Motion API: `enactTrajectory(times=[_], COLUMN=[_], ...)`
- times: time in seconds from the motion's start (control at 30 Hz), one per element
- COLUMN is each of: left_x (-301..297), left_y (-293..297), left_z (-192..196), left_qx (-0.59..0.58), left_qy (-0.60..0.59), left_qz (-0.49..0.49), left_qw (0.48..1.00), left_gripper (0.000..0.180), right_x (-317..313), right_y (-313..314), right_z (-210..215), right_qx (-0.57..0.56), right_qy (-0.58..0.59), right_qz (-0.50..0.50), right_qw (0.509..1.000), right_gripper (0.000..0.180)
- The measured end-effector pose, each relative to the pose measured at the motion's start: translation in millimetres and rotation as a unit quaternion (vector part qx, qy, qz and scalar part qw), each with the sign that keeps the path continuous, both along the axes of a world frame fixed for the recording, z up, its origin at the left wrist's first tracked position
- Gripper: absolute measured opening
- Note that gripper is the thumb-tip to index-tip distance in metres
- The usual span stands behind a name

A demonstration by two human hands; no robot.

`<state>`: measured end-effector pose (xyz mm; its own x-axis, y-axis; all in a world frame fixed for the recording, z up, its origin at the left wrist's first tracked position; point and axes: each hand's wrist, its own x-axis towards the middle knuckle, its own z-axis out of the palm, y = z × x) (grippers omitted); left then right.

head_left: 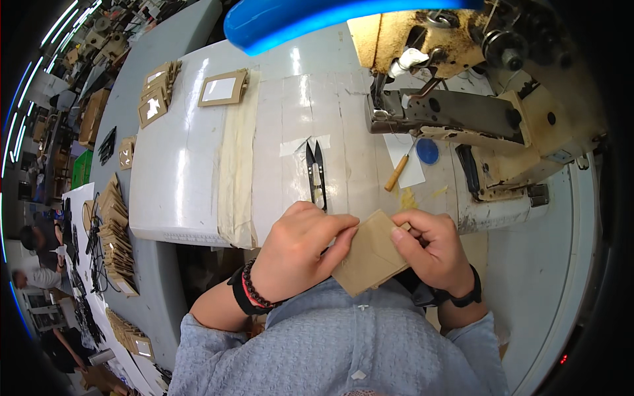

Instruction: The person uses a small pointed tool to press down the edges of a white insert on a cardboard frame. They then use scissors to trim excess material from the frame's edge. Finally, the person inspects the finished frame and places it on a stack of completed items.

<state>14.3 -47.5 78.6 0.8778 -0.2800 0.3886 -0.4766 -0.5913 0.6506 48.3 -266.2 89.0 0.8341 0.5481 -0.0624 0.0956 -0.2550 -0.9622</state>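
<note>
Tan flat piece (370, 254), one in number, is held at the lower centre of the frame, in front of a blue shirt (317, 343). By the left hand (307, 241), its upper left edge is pinched, the grip closed with thumb against forefinger. By the right hand (432, 251), its right edge is clasped in a closed grip, the thumb laid on top and the fingers curled beneath.

Ruler-like marks (191, 236) are seen along the lower left edge of the pale worktop (178, 165), too fine to be read. A small plate (560, 156) is borne by the one sewing machine (456, 115) at the upper right; its print cannot be made out.

One pair of black snips (310, 173) is laid near the centre. To the right, one wooden-handled awl (396, 173) and one blue disc (428, 151) are placed by one white sheet (413, 173). One tan panel with a white centre (221, 88) is set at the upper left. Farther left, one upper cluster (158, 92) and two longer stacks (115, 244) of similar pieces are seen, their pieces overlapped too closely to be counted.
</note>
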Motion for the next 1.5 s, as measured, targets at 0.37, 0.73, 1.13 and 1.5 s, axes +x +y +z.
enactTrajectory(times=[0.37, 0.73, 1.13, 1.5], left_x=[-1.2, -1.9, -4.7, -10.3], left_y=[-0.9, 2.4, 5.6, 6.2], left_z=[-0.3, -12.0, -13.1, -6.6], left_qx=[0.157, -0.082, -0.142, 0.012], left_qy=[-0.078, 0.066, 0.117, 0.024], left_qz=[-0.013, 0.027, 0.024, 0.015], left_qw=[0.984, 0.994, 0.983, 1.000], left_gripper=[0.016, 0.008, 0.005, 0.011], right_x=[-3.2, 2.4, 4.9, 0.9], right_y=[11.9, 9.7, 7.2, 11.1], right_z=[10.9, 0.3, -2.5, 2.8], right_qx=[-0.057, -0.008, 0.009, -0.033], right_qy=[-0.009, 0.098, 0.147, 0.093], right_qz=[0.002, 0.017, 0.028, 0.021], right_qw=[0.998, 0.995, 0.989, 0.995], right_gripper=[0.015, 0.020, 0.020, 0.019])
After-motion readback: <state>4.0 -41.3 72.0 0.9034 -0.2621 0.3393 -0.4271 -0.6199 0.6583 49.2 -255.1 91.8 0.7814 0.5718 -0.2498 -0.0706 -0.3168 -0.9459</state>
